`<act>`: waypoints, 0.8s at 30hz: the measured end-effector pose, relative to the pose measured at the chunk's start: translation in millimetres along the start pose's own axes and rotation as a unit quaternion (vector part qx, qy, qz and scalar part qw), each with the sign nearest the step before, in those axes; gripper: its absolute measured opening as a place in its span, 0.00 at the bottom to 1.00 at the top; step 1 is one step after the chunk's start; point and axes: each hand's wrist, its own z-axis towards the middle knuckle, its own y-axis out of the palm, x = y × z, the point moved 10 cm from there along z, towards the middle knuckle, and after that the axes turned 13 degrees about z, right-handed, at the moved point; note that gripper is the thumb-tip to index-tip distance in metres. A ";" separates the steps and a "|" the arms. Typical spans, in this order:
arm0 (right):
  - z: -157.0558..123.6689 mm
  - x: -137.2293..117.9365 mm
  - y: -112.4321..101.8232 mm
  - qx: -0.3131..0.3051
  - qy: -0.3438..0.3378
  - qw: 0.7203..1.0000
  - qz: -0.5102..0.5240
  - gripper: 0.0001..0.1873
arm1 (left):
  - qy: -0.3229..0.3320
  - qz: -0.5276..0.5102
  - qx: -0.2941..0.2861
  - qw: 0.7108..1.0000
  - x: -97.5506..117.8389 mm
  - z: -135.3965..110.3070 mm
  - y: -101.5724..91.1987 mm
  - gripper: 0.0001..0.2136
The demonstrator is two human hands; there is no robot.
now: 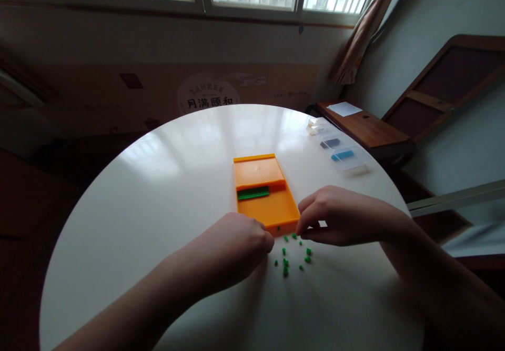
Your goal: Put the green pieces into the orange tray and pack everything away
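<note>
An orange tray lies on the white round table, with a raised panel across its far half. Inside, against that panel, rests a green studded strip. Several tiny green pieces are scattered on the table just in front of the tray. My left hand is curled closed at the tray's near left corner, its fingertips hidden from me. On the other side, my right hand pinches thumb and fingers together by the near right corner, close to the green pieces. Whatever it grips is too small to make out.
A clear plastic box with compartments holding blue, dark and pale pieces stands at the table's far right. Beyond the round table are a wooden side table bearing white paper, a curtain and windows.
</note>
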 end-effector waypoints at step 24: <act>32.2 37.6 -8.5 0.175 0.042 0.984 0.001 0.13 | -0.204 -0.019 0.101 0.974 -79.5 -4.6 -7.5 0.11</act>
